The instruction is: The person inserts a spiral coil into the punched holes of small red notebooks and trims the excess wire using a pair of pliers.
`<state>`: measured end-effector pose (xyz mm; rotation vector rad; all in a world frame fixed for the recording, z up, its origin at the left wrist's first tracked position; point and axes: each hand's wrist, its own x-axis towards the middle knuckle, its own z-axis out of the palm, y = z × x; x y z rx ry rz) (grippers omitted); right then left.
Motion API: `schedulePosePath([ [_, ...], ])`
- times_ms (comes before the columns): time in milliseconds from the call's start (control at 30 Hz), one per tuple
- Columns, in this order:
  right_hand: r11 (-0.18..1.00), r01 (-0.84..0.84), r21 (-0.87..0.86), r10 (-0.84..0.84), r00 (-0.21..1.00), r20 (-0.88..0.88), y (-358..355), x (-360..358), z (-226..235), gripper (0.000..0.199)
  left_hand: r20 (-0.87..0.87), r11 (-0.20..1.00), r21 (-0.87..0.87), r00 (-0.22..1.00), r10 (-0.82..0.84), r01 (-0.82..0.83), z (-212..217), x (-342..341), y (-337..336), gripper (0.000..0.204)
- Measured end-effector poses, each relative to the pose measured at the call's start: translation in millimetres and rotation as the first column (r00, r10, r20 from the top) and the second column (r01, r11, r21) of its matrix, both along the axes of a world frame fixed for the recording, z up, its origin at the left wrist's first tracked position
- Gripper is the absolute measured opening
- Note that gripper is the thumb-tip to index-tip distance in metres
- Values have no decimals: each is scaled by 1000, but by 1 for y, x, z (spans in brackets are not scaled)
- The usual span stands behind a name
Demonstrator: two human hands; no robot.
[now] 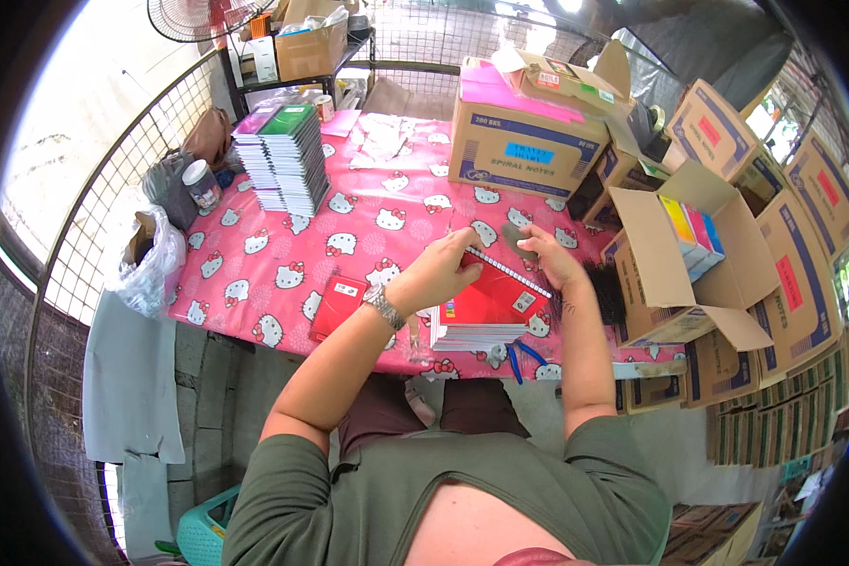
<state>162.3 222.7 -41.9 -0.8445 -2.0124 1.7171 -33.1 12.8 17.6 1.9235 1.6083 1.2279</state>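
Observation:
A stack of red spiral notebooks (492, 300) sits in front of me near the table's front edge, its white coil binding (507, 268) along the far side. My left hand (441, 272), with a watch on the wrist, is closed at the left end of that binding, fingers on the top notebook. Just past the coil, my right hand (552, 259) pinches a flat, rounded, dark grey-green piece (518, 241) whose kind I cannot make out. Left of my left wrist lies a separate red notebook (338, 307). Blue-handled pliers (523, 358) rest by the stack's near right corner.
A tall notebook stack (283, 165) stands at the far left of the pink patterned table (358, 217). A large carton (524, 141) stands at the back. To the right are an open box (646, 255) and a black bristly bundle (606, 292). Plastic bags (151, 264) hang at the left edge.

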Motion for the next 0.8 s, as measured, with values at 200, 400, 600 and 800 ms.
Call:
schedulePosePath([
  [200,810,245,533,-310,950,35,-24,55,-190,71,260,986,-113,954,147,-121,5,16,-17,23],
  [400,530,82,844,-602,737,306,-146,84,-182,70,92,903,234,932,350,-362,-22,24,-24,26],
  [600,500,555,665,-752,659,16,-146,117,-162,49,245,957,-129,927,284,-259,-21,23,-11,29],
  [800,469,455,757,-376,878,-295,-184,41,27,52,222,930,210,941,255,-301,-34,20,-13,19],
])
